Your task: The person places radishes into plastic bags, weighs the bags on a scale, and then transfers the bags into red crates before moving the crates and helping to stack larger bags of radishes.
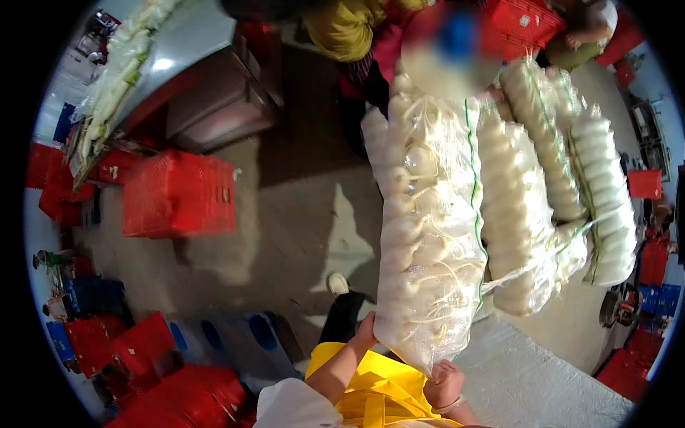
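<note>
A long, bulging mesh sack (428, 230) of white root vegetables, probably white radishes, stretches away in front of me. Thin rootlets press against its netting, and a green seam runs down its right side. My left hand (366, 329) grips the sack's lower left edge, its fingers partly hidden behind the netting. At the near bottom corner, my right hand (445, 384) is closed on the gathered mesh. Beyond the sack's far end stands a person in a mustard-coloured sleeve (342, 32); a blurred patch covers part of that area.
More filled mesh sacks (516, 214) are piled on the right, beside a pale grey platform (524, 369). Left of me are a red plastic crate (179, 195), a blue plastic pallet (230, 342) and red crates (176, 396). Long white radishes (120, 88) lie on a metal table (187, 53).
</note>
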Available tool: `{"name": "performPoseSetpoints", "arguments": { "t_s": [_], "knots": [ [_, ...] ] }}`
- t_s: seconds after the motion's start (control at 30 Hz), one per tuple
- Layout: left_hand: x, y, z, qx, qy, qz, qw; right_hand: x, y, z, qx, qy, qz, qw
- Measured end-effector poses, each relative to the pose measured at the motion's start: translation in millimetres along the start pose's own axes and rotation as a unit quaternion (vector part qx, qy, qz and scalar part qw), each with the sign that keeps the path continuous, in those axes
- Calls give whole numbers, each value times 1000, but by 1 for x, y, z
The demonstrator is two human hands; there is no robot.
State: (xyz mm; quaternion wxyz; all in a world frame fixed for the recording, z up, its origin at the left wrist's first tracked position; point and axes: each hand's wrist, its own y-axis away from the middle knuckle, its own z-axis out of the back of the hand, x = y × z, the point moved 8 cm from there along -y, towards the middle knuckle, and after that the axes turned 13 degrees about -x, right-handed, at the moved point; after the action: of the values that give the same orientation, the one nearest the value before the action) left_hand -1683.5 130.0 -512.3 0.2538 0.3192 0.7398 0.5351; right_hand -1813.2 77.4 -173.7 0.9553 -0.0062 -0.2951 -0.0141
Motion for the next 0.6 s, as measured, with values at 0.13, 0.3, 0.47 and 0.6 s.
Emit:
{"name": "performPoseSetpoints", "arguments": {
  "t_s": [0.13, 0.3, 0.47, 0.6],
  "knots": [
    [-112, 90, 8, -28, -134, -34, 990, 75, -50, 10, 4, 8, -43, 999],
    [-274, 257, -24, -137, -179, -97, 969, 168, -113, 7, 4, -41, 44, 998],
    [-414, 296, -1, -156, -204, -245, 935, 292, -196, -2, 58, -154, 181, 970],
    [-495, 325, -19, -95, -179, -247, 948, 379, -261, -17, 75, -143, 271, 949]
  ]
}}
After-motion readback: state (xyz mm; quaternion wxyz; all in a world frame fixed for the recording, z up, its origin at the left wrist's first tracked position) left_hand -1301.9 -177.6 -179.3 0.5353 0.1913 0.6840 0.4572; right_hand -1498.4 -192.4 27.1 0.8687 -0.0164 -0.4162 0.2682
